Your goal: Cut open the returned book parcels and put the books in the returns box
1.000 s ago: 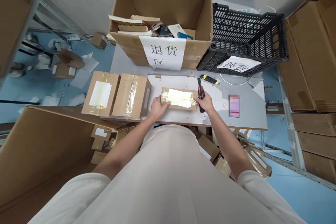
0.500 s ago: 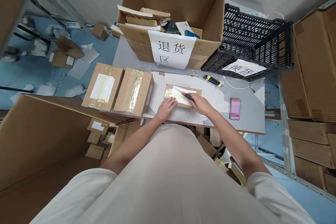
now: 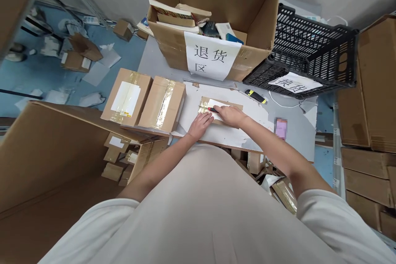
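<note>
A small flat cardboard package [image 3: 236, 106] with a white label and clear tape lies on the worktable in front of me. My left hand [image 3: 200, 126] rests on its near left edge, fingers stretched out over the cardboard. Closed around the handle of a red-and-black utility knife [image 3: 213, 109], my right hand [image 3: 230, 116] is above the package's label. The thin blade points left over the taped end; whether it touches the tape I cannot tell. A second cutter, black and yellow [image 3: 255, 96], lies behind the package.
Two taped boxes [image 3: 126, 95] [image 3: 163, 103] stand left. Behind is a large carton [image 3: 167, 45] of books with a paper sign; beside it, a black plastic crate [image 3: 315, 55]. A pixelated pink object [image 3: 281, 128] lies right on the worktable [image 3: 298, 144]. An open carton [image 3: 62, 144] is at lower left.
The knife has moved left across the package, its blade swinging from up-left to nearly level over the taped end. My right hand went with it. The whole view has shifted slightly.
</note>
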Available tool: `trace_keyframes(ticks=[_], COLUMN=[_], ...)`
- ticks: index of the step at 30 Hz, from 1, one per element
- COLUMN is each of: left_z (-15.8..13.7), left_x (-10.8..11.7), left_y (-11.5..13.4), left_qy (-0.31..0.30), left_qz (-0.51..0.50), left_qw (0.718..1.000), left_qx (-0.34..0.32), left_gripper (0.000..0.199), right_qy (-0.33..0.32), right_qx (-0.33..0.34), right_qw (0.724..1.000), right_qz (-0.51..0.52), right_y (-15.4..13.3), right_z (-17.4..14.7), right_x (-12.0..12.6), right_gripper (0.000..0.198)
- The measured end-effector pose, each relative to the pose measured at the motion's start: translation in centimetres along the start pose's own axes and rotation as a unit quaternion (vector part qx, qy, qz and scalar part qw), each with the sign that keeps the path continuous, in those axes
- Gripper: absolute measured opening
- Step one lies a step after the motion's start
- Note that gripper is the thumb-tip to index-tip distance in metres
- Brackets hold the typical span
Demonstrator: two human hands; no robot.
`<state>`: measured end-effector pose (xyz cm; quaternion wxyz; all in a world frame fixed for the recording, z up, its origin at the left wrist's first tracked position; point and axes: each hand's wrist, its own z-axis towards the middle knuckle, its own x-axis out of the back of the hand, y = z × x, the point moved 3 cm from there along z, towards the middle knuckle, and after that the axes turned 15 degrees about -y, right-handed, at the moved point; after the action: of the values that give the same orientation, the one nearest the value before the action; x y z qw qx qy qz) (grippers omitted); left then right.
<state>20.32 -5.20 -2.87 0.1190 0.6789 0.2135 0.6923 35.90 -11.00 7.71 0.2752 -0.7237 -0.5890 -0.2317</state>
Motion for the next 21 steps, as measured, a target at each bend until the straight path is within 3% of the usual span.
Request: trace_keyframes(ticks=[8,18,21], left_z=[0.2,0.5,0.3], left_x=[0.1,-0.1,0.0], left_y=[-0.1,-0.3,-0.2], left_qy=[-0.002,-0.007,0.001], left_qz=[0.013,0.023,0.03], left_qw=[1.0,1.0,1.0], left_qx=[-0.009,-0.015,-0.01], left_gripper=[0.04,0.039,0.039], right_qy=[-0.021,-0.057,-0.076], right_qx=[-0.009,-0.031,-0.047], right_qw=[0.998,0.996,0.995], right_qz=[-0.056,-0.054,-0.046], right_y=[0.1,0.9,1.8], right_z=[0.6,0.8,-0.5], right_x=[0.9,0.1,-0.1], right_gripper=[0.034,0.038,0.038])
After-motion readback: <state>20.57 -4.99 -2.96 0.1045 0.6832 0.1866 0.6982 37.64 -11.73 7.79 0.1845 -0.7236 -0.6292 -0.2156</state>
